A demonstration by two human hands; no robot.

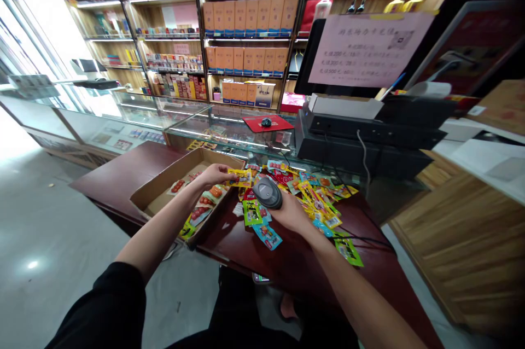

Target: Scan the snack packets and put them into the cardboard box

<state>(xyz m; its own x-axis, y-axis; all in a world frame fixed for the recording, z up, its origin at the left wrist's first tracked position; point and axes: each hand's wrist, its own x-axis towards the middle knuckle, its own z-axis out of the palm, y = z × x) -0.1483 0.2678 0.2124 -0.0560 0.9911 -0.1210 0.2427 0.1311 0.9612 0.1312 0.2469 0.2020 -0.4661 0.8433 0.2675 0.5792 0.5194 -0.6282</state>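
My left hand (216, 175) pinches a small yellow snack packet (241, 177) by its left end, above the right rim of a shallow cardboard box (153, 187). Wrapped round a dark grey barcode scanner (267, 193), my right hand (290, 211) holds it with the head beside the packet. Inside the box lie several snack packets (200, 212) with red and orange contents showing. Around and behind the scanner, a loose heap of yellow, blue, red and green packets (315, 201) spreads over the dark red table. A green packet (251, 212) and a blue packet (267, 235) lie nearest me.
The dark red table (262, 267) meets a glass display counter (229, 129), which bears a mouse (266, 122) on a red mat (283, 123). At right stands a black register (336, 141) with a paper sign (365, 48). A black cable (371, 239) crosses the table's right side.
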